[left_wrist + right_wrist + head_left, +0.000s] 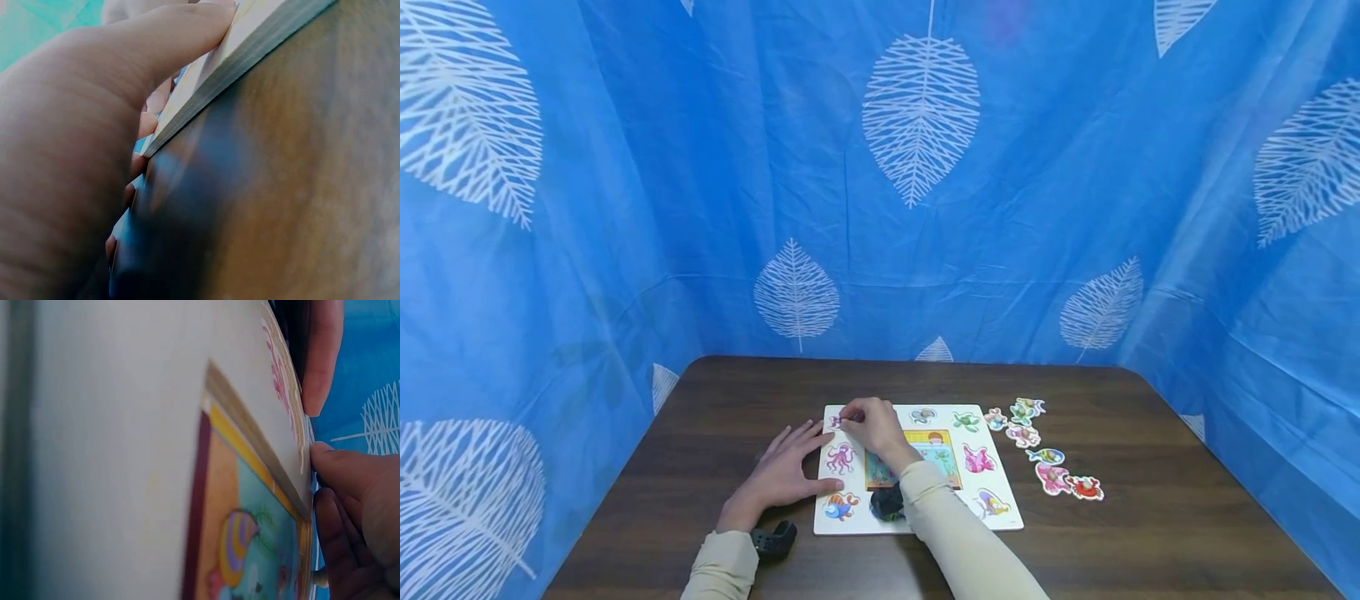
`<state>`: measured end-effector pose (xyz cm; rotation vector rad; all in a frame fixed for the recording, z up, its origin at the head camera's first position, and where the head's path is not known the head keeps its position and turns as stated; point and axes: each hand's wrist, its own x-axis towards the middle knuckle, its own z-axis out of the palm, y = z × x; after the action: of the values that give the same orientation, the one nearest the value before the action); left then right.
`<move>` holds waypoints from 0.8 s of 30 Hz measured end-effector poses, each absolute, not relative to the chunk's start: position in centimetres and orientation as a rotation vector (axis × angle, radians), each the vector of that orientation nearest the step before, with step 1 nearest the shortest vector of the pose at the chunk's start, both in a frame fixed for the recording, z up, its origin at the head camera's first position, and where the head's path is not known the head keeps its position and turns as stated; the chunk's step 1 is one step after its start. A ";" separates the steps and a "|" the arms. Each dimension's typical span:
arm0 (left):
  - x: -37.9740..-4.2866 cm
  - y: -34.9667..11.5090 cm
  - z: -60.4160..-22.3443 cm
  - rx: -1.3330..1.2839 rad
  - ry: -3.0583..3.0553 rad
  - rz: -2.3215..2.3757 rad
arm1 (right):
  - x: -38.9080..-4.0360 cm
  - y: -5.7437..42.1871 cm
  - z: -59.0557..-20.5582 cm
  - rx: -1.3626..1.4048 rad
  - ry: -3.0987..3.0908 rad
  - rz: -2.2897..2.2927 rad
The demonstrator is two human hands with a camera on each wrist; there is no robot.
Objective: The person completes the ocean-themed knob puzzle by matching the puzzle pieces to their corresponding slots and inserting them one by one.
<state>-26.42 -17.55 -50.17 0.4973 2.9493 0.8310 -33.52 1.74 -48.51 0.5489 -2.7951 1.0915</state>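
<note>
A white puzzle board point(880, 525) lies on the table, with sea animal pictures around a central framed scene. My left hand point(782, 475) spreads over its left edge. The thumb lies on the board near the pink octopus point(840, 458), and the other fingers reach past the upper left edge. My right hand point(876, 429) is at the board's upper left corner, its curled thumb and forefinger pinching at a small purple puzzle piece point(835, 422), mostly covered by the fingers. In the right wrist view, the fingertips of my right hand point(356, 506) meet the far board edge, near the left hand's finger point(322, 362).
Right of the board lie several loose knobbed pieces, among them a red crab point(1086, 488), a pink piece point(1052, 478) and a blue-striped fish point(1046, 456). The dark wooden table point(1150, 550) is enclosed by a blue leaf-patterned curtain point(1000, 250).
</note>
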 end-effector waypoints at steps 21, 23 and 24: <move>-26.5 -17.4 -50.4 0.468 2.949 0.814 | -32.3 3.2 -48.4 0.599 -2.788 1.135; -26.5 -17.4 -50.4 0.473 2.949 0.810 | -32.2 3.5 -48.5 0.598 -2.776 1.136; -26.6 -17.4 -50.4 0.477 2.950 0.808 | -32.1 3.6 -48.5 0.594 -2.768 1.145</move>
<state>-26.55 -17.42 -50.37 0.4766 2.9499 0.8076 -32.06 3.62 -48.53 0.5936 -2.7683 1.1455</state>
